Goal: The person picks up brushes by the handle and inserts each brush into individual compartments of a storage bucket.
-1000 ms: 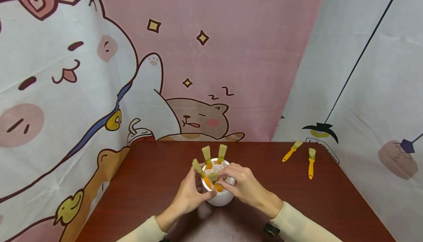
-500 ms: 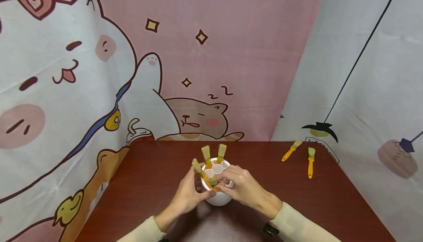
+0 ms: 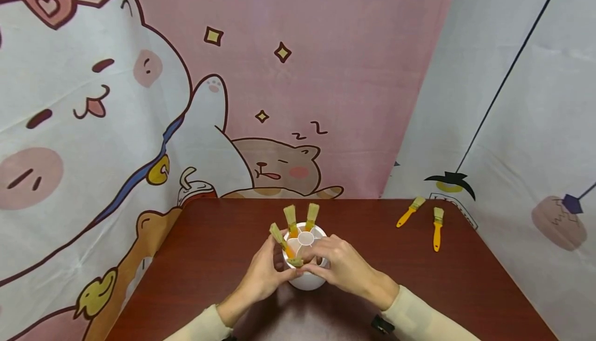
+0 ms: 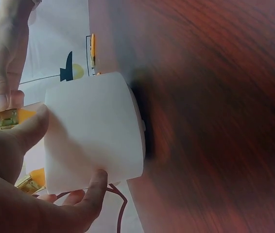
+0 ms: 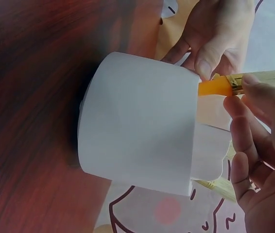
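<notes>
A white round holder (image 3: 308,282) with petal-shaped compartments stands on the table. My left hand (image 3: 263,273) grips its left side, thumb at the near rim and fingers around the wall. With thumb and fingertips, my right hand (image 3: 346,262) pinches a paintbrush (image 5: 215,87) by its metal band. That brush points bristles up, and its orange handle goes down past the rim close to my left thumb. Three more paintbrushes stand in the holder: one at the left (image 3: 280,237), one at the back left (image 3: 291,218) and one at the back right (image 3: 312,216). Their lower handles are hidden inside.
Two loose paintbrushes with orange handles lie at the far right of the table, one slanted (image 3: 411,212) and one nearly straight (image 3: 437,230). A cloth printed with cartoon animals (image 3: 354,98) hangs behind the dark red table (image 3: 209,242).
My right hand has shifted the pinched paintbrush left and toward the holder's near-left rim, with its bristles now beside my left thumb. The left hand keeps its grip on the holder.
</notes>
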Motion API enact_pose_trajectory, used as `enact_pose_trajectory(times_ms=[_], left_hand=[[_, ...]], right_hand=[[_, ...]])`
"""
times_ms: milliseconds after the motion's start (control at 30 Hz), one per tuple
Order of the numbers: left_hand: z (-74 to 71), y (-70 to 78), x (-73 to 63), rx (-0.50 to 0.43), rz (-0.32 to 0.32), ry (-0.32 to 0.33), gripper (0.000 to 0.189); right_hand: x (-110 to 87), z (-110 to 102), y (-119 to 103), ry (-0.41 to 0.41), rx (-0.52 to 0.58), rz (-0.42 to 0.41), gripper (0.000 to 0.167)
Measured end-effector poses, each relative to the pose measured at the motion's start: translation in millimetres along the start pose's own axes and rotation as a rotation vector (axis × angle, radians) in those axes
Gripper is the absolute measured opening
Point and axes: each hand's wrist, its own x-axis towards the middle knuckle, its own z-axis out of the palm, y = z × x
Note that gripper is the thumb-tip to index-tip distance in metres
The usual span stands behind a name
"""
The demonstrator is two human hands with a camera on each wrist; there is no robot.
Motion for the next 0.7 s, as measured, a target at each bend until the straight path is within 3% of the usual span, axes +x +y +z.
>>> enact_pose_trajectory(times_ms=[367,700], left_hand=[[-1.0,-1.1,1.6,0.002,-0.009,-0.002,0.1],[-4.8,1.1,3.6,0.057,-0.013,-0.035,0.102]], right_hand=[[-0.3,-2,1,0.008,-0.019,0.009,0.022],[-4.8,-15,8,0.088,-0.042,0.042,0.023]])
